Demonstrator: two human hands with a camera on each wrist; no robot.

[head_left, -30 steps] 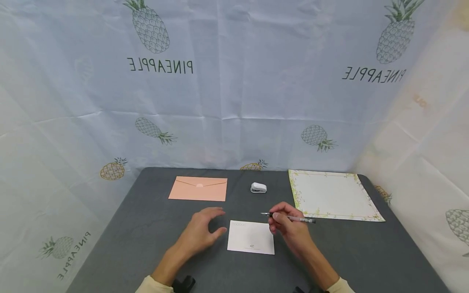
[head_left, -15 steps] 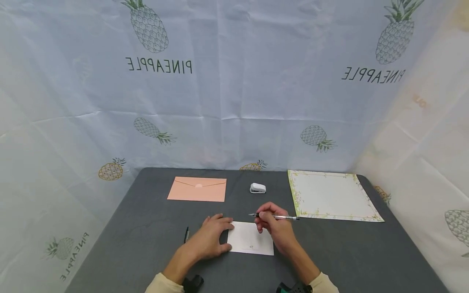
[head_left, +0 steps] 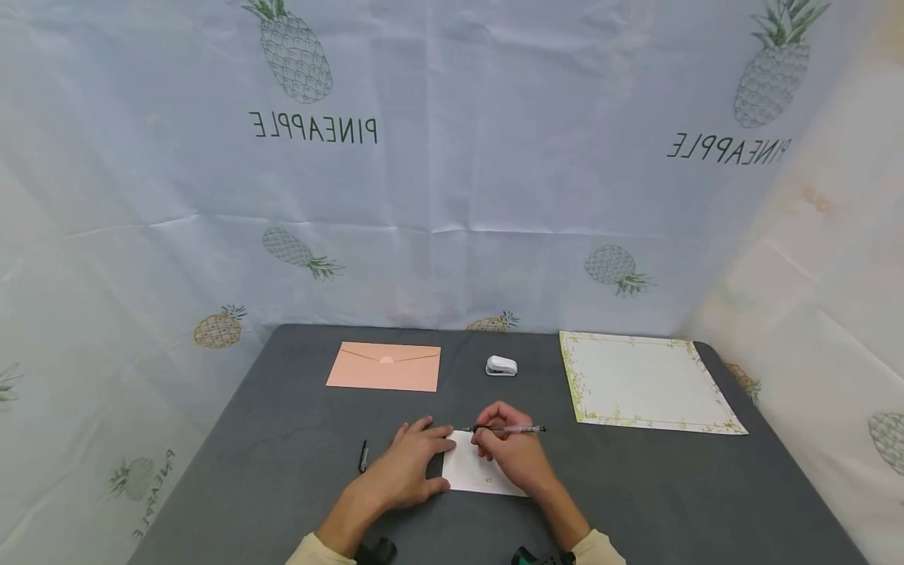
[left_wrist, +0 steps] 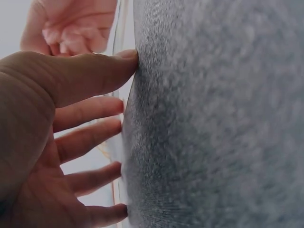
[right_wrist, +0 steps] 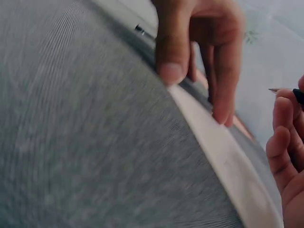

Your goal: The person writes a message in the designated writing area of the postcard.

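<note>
A small white card (head_left: 463,469) lies on the dark grey table (head_left: 282,486) in front of me. My left hand (head_left: 402,472) rests at the card's left edge, fingers spread, thumb tip near the lower corner. Its fingertips touch down at the table surface in the left wrist view. Over the card's upper part, my right hand (head_left: 519,459) pinches an uncapped pen (head_left: 523,429) between thumb and fingers, its tip pointing left. The pen's tip (right_wrist: 273,90) is raised above the card in the right wrist view. My right hand covers the card's right part.
A black-and-clear pen cap (head_left: 363,457) lies left of my left hand. Farther back are a peach envelope (head_left: 384,373), a small white stapler (head_left: 501,366) and a large sheet with a floral border (head_left: 650,380). A pineapple-print curtain (head_left: 452,173) surrounds the table.
My left hand has moved right and come down on the card's left edge, uncovering the pen cap beside it. My right hand has carried the pen left over the card.
</note>
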